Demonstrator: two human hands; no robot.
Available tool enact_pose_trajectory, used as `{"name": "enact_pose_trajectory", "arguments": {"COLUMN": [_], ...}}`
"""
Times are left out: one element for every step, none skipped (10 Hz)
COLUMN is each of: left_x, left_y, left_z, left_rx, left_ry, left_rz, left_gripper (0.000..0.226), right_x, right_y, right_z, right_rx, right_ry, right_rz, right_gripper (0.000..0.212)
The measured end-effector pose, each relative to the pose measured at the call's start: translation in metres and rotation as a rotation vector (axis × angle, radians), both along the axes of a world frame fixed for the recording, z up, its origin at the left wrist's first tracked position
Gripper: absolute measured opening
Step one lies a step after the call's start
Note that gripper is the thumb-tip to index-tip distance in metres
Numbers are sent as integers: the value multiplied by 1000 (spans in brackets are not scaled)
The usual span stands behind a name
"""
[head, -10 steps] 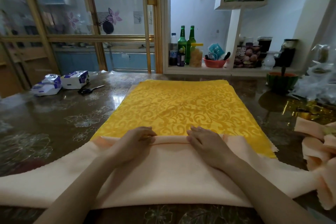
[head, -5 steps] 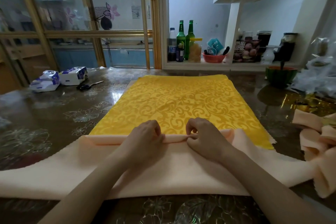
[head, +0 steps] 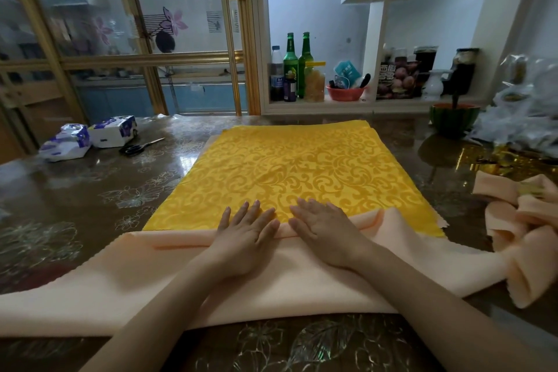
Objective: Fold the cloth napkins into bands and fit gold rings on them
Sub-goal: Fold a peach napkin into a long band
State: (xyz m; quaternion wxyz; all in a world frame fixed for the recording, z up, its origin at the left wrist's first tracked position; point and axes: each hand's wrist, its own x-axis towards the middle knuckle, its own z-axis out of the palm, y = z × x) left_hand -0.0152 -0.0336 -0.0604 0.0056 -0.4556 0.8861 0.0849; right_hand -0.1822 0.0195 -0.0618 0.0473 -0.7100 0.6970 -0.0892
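Observation:
A peach cloth napkin (head: 126, 287) lies across the near side of the table, its far edge rolled into a narrow fold. It overlaps the near edge of a yellow patterned cloth (head: 302, 166) spread flat in the middle. My left hand (head: 244, 235) and my right hand (head: 326, 226) lie side by side, fingers straight, palms pressing on the fold with fingertips reaching onto the yellow cloth. At the right edge sits a bunch of folded peach napkins (head: 525, 235) with a gold ring (head: 531, 190) partly hidden among them.
Scissors (head: 140, 146) and two tissue packs (head: 90, 137) lie at the far left of the glossy table (head: 60, 208). A green bowl (head: 454, 118), plastic bags (head: 525, 118) and gold foil (head: 507, 160) crowd the far right. Shelves with bottles (head: 297, 66) stand behind.
Both hands went from curled fingers pinching the rolled edge to flat palms pressing it. The fold has advanced a little onto the yellow cloth.

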Motion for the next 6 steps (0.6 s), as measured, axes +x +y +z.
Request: {"name": "enact_pose_trajectory", "arguments": {"left_x": [1,2,3,3,3,3], "left_y": [1,0,-4,-1,3,5], "left_z": [0,1,1,-1,-1,0], "left_rx": [-10,-10,-20,-25,-33,-31], "left_ry": [12,23,34,22,16,17], "left_rz": [-5,-16,-5,-5,0,3], "left_gripper": [53,53,54,54,54,54], "right_x": [-19,-42,-72,-97,-103,-104], "right_y": [6,21,41,63,79,88], "right_z": [0,4,11,19,38,63], "right_rx": [107,135,72,-54,11,300], "right_ry": [26,20,22,28,-158,-172], "right_rz": [-100,-168,-284,-407,-487,-496], "right_gripper": [61,63,58,46,49,44]}}
